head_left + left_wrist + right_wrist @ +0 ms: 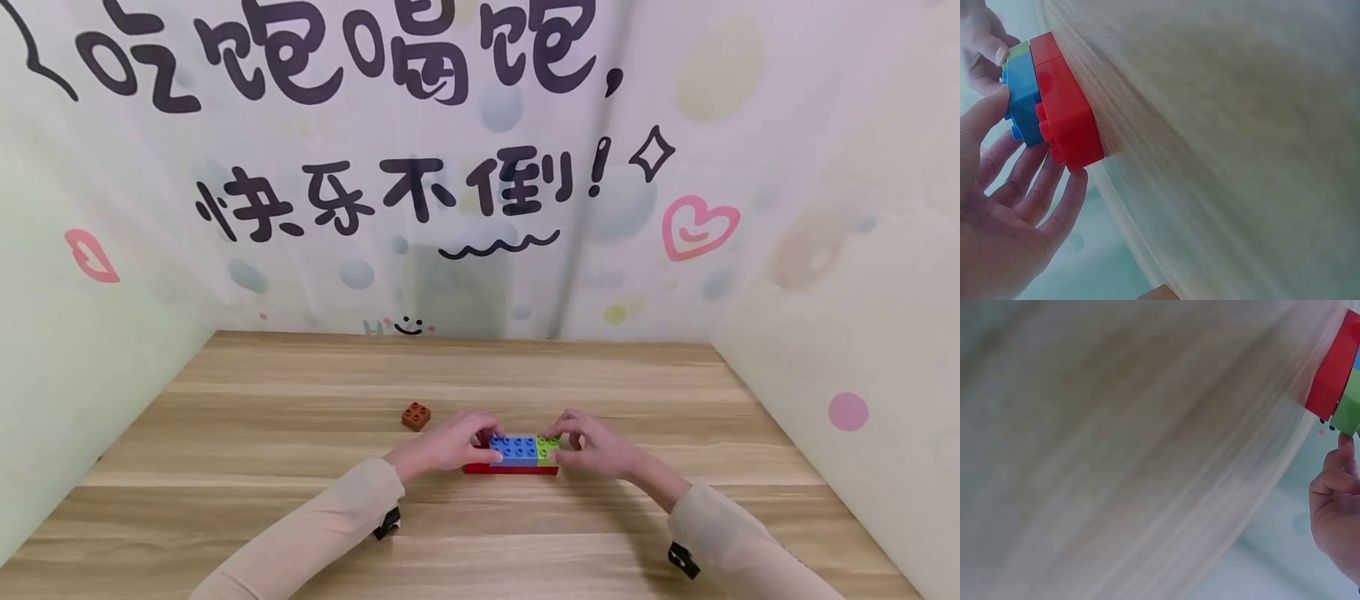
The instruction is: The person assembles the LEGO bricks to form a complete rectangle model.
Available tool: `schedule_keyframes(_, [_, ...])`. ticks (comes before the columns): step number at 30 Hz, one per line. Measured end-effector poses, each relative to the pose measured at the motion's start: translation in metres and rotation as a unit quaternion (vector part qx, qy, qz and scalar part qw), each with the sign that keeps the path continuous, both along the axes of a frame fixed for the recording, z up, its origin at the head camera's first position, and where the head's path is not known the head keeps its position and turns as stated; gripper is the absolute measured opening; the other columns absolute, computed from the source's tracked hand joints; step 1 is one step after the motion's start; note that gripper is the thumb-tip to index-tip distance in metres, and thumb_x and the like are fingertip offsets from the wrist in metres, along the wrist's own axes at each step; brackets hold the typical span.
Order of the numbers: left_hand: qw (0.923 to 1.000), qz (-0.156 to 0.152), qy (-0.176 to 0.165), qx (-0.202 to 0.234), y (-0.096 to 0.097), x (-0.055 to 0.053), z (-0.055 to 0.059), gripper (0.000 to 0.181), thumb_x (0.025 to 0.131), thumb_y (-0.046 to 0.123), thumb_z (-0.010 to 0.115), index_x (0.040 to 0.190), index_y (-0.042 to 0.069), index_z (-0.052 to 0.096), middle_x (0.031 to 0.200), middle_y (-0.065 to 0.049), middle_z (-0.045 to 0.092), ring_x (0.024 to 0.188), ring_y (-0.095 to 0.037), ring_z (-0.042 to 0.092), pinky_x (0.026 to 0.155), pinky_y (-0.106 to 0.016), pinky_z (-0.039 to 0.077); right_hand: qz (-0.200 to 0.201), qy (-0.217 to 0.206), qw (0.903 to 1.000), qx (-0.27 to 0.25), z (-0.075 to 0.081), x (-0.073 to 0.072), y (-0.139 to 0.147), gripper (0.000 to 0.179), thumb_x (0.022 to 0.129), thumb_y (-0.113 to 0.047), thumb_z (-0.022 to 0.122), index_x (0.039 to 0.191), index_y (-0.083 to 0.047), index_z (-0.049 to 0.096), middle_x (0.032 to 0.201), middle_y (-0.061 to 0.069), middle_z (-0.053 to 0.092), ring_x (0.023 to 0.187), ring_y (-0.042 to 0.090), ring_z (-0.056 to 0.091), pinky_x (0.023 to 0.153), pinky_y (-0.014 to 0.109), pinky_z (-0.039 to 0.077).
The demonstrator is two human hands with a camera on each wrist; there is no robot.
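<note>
Two hands at it in the head view, under black wall writing [423, 193] reading "吃饱喝饱,快乐不倒!": the left hand [453, 440] clamps the blue block [513, 451] and the right hand [602, 447] pinches the green block [547, 452], both blocks sitting on a red row [513, 470]. Over to the left wrist, thumb against the blue block, other fingers fanned apart beyond it, bare red studs between! Right wrist now: a fingertip touches the green block, the rest of that pinch cut off by the edge.
</note>
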State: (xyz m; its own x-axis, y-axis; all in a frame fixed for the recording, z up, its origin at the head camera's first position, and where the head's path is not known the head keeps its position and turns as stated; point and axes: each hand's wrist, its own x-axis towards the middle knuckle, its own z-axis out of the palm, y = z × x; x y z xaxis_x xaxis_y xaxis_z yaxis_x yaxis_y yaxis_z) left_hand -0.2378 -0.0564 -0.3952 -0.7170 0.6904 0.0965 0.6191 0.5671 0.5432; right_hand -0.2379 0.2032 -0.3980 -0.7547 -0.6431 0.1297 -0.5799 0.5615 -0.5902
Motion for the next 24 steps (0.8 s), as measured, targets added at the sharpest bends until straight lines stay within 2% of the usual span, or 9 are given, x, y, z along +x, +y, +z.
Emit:
schedule_keyframes(7, [1.0,-0.002,0.001,0.002,-0.0013,-0.0001,0.0011,0.028,0.081,0.029,0.064,0.102,0.01,0.058,0.093,0.005,0.055,0.084,-0.008,0.05,0.075,-0.025,0.042,0.014,0.026,0.9995,-0.015,0.0005,0.0029,-0.0021,0.028,0.08,-0.022,0.065,0.106,-0.01,0.061,0.086,0.0,0.049,0.066,0.014,0.045,0.055,0.025,0.037])
schedule_keyframes(20, [1.0,-0.002,0.003,-0.003,-0.0003,0.0018,0.0018,0.028,0.082,0.03,0.063,0.101,0.01,0.058,0.093,0.004,0.055,0.084,-0.009,0.05,0.076,-0.026,0.042,0.002,-0.01,0.9999,0.013,0.0017,-0.0032,-0.0019,0.025,0.08,-0.021,0.064,0.105,-0.015,0.063,0.081,-0.002,0.049,0.067,0.014,0.044,0.056,0.025,0.037])
schedule_keyframes(24, [1.0,-0.001,0.005,-0.003,-0.0001,0.0016,0.0014,0.029,0.082,0.029,0.063,0.102,0.01,0.058,0.094,0.003,0.055,0.085,-0.009,0.05,0.076,-0.026,0.042,0.002,0.002,0.9999,0.012,0.0,-0.0028,-0.0011,0.026,0.08,-0.022,0.064,0.105,-0.015,0.063,0.081,-0.001,0.049,0.065,0.013,0.044,0.055,0.024,0.037])
